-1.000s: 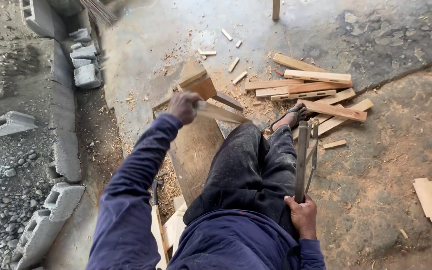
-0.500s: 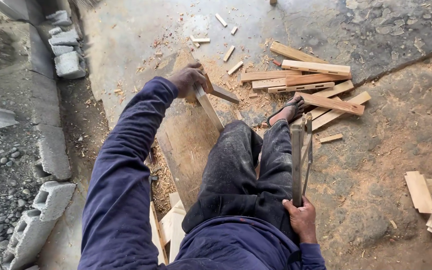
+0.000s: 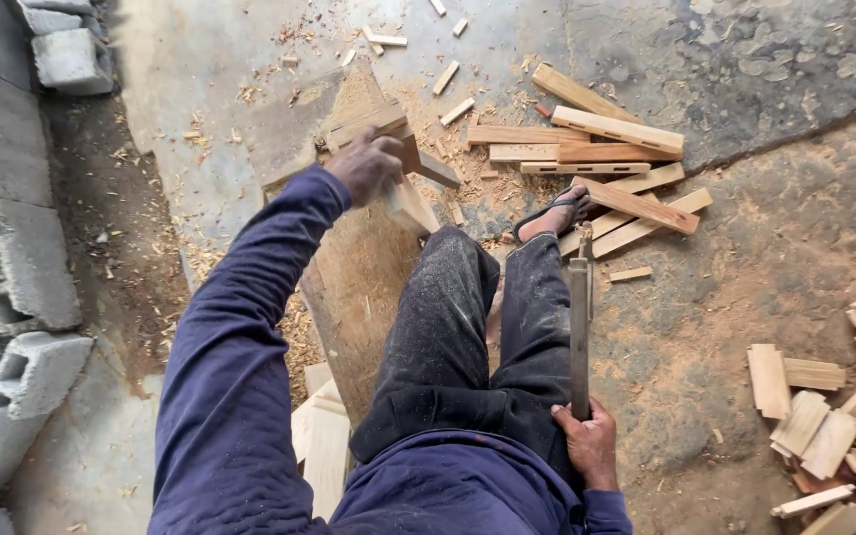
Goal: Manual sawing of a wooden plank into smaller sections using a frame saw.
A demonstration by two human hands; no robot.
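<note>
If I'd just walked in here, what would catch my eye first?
Probably the left hand, stretched far forward to grip a pale wood piece on the long plank the person sits astride. Next, the right hand close by the hip, holding a long dark blade that points forward along the leg. Right of the sandalled foot, cut wood strips lie scattered on the sawdusty floor.

Rough outdoor woodworking yard — offcuts [image 3: 616,129], shavings [image 3: 299,327], concrete blocks [image 3: 12,406].
</note>
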